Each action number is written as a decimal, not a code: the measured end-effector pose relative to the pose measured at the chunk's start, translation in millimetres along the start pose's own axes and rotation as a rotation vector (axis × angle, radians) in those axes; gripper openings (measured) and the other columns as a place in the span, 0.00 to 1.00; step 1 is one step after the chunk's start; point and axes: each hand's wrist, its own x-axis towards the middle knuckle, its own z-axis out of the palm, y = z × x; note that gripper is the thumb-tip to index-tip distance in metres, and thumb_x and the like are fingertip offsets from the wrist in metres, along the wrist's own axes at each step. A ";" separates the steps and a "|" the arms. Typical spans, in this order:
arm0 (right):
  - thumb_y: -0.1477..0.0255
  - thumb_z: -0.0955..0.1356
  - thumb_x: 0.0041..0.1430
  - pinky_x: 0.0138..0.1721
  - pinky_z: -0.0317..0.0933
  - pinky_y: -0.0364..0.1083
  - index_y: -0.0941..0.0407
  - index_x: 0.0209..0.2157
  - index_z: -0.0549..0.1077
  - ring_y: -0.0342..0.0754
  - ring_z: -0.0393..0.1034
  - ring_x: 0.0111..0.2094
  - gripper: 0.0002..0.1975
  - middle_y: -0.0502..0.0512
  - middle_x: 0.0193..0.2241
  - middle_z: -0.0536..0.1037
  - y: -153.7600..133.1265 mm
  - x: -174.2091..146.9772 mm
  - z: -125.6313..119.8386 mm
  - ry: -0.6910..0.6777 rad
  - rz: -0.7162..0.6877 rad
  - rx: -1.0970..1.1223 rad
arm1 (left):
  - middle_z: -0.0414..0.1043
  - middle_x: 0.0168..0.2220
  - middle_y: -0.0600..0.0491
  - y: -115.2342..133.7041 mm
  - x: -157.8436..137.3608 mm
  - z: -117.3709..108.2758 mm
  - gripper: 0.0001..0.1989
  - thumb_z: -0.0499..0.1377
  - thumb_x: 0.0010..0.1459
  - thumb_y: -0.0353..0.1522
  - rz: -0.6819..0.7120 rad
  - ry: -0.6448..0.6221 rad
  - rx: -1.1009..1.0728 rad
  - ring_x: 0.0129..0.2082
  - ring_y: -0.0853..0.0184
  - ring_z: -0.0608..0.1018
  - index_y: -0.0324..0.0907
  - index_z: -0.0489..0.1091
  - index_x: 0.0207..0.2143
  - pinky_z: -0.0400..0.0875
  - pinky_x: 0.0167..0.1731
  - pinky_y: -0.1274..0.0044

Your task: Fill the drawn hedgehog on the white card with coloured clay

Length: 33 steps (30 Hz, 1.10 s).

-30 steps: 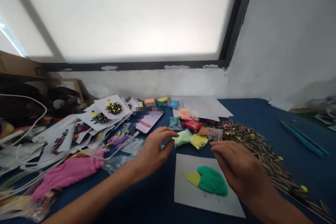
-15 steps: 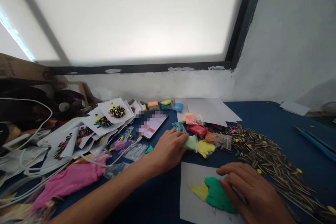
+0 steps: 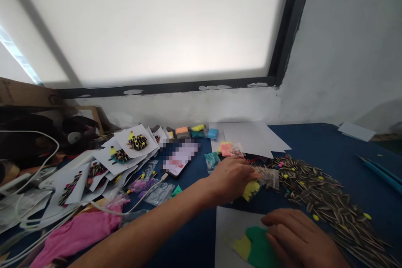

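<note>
My left hand [image 3: 231, 178] is over the small bags of modelling clay, its fingers curled down. Its fingertips are beside an orange clay bag [image 3: 263, 174], and what they grip is hidden. Yellow clay [image 3: 251, 190] shows just under the hand. My right hand [image 3: 303, 236] lies with outstretched fingers at the right edge of a flat green clay shape [image 3: 260, 246], covering part of it. A yellow clay point [image 3: 242, 247] joins the green shape on its left. Both clay pieces lie on a white sheet of paper [image 3: 224, 226].
Sunflower seeds [image 3: 326, 190] with small coloured balls spread along the right. Finished seed-and-clay pictures [image 3: 138, 141] are piled at the left. A phone [image 3: 180, 159] with a white cable, pink clay [image 3: 78, 234], blank paper sheets [image 3: 251, 136] and a blue pen-like tool [image 3: 381, 173] also lie around.
My left hand has moved right, from the pale green clay bag toward the orange one, and now covers the red bag. My right hand stays by the green clay. The view has shifted slightly.
</note>
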 end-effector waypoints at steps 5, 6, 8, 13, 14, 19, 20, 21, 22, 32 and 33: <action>0.72 0.62 0.64 0.33 0.70 0.40 0.54 0.30 0.74 0.45 0.76 0.32 0.11 0.54 0.29 0.79 3.8 -9.0 0.3 -0.040 0.025 0.007 | 0.74 0.39 0.39 -0.1 30.7 8.9 0.07 0.56 0.52 0.21 -0.027 -0.023 0.013 0.44 0.52 0.72 0.35 0.74 0.31 0.66 0.45 0.64; 0.73 0.63 0.64 0.34 0.70 0.41 0.54 0.31 0.74 0.45 0.76 0.33 0.10 0.54 0.30 0.80 4.4 -11.2 0.4 -0.057 0.030 0.009 | 0.75 0.38 0.39 -2.1 33.1 6.8 0.08 0.56 0.51 0.20 -0.048 -0.009 -0.005 0.44 0.52 0.72 0.35 0.74 0.30 0.66 0.45 0.64; 0.73 0.64 0.62 0.36 0.70 0.42 0.54 0.32 0.74 0.46 0.76 0.35 0.07 0.54 0.32 0.80 5.5 -14.5 0.1 -0.077 0.043 0.016 | 0.75 0.38 0.40 -5.8 34.2 -1.2 0.08 0.55 0.52 0.21 -0.101 0.046 -0.066 0.44 0.53 0.73 0.35 0.74 0.30 0.66 0.47 0.64; 0.72 0.65 0.62 0.34 0.71 0.41 0.52 0.36 0.73 0.45 0.77 0.34 0.05 0.51 0.33 0.80 10.3 -15.5 -3.7 0.015 0.210 0.083 | 0.77 0.40 0.44 -0.8 10.5 -25.8 0.17 0.42 0.66 0.27 -0.223 0.200 -0.379 0.39 0.65 0.79 0.34 0.69 0.45 0.72 0.38 0.76; 0.71 0.65 0.62 0.32 0.71 0.40 0.51 0.37 0.73 0.45 0.78 0.33 0.05 0.50 0.32 0.81 11.7 -14.9 -5.2 0.045 0.274 0.093 | 0.78 0.38 0.44 3.0 1.2 -28.3 0.16 0.43 0.66 0.29 -0.285 0.204 -0.682 0.35 0.66 0.80 0.33 0.69 0.42 0.73 0.36 0.76; 0.66 0.65 0.63 0.24 0.70 0.37 0.49 0.37 0.73 0.45 0.79 0.28 0.06 0.47 0.31 0.83 14.1 -11.5 -10.8 0.074 0.570 0.251 | 0.77 0.33 0.45 26.2 -50.1 -22.9 0.12 0.57 0.59 0.37 -0.404 0.118 -1.398 0.29 0.68 0.79 0.35 0.67 0.37 0.73 0.32 0.76; 0.65 0.64 0.63 0.24 0.71 0.38 0.50 0.38 0.73 0.46 0.79 0.28 0.08 0.49 0.31 0.83 13.0 -10.9 -10.5 0.063 0.605 0.337 | 0.76 0.30 0.48 30.4 -58.2 -19.6 0.13 0.58 0.58 0.38 -0.434 0.113 -1.417 0.26 0.69 0.78 0.36 0.67 0.37 0.72 0.29 0.78; 0.63 0.63 0.64 0.24 0.71 0.39 0.51 0.40 0.73 0.46 0.79 0.28 0.10 0.51 0.30 0.83 11.4 -10.2 -9.6 0.037 0.639 0.427 | 0.75 0.28 0.48 34.1 -64.9 -16.2 0.14 0.58 0.58 0.39 -0.437 0.091 -1.419 0.25 0.69 0.77 0.35 0.67 0.36 0.73 0.29 0.77; 0.62 0.62 0.65 0.24 0.71 0.40 0.52 0.41 0.74 0.46 0.78 0.26 0.12 0.52 0.29 0.83 9.3 -9.7 -8.3 0.008 0.661 0.515 | 0.75 0.28 0.49 37.4 -70.2 -13.0 0.14 0.58 0.58 0.40 -0.440 0.066 -1.407 0.25 0.69 0.77 0.35 0.68 0.35 0.73 0.29 0.77; 0.59 0.63 0.64 0.23 0.64 0.38 0.53 0.29 0.76 0.41 0.70 0.21 0.17 0.48 0.19 0.74 -3.5 -5.4 -8.4 -0.232 0.748 0.888 | 0.69 0.22 0.55 50.9 -81.9 -3.4 0.15 0.59 0.58 0.36 -0.471 0.005 -1.349 0.21 0.71 0.73 0.33 0.71 0.42 0.69 0.25 0.79; 0.59 0.63 0.64 0.22 0.64 0.38 0.53 0.29 0.76 0.41 0.69 0.21 0.17 0.48 0.18 0.73 -4.4 -4.9 -9.2 -0.223 0.759 0.912 | 0.69 0.22 0.55 51.6 -82.4 -3.8 0.16 0.61 0.55 0.36 -0.483 -0.004 -1.394 0.21 0.72 0.73 0.33 0.70 0.43 0.70 0.25 0.79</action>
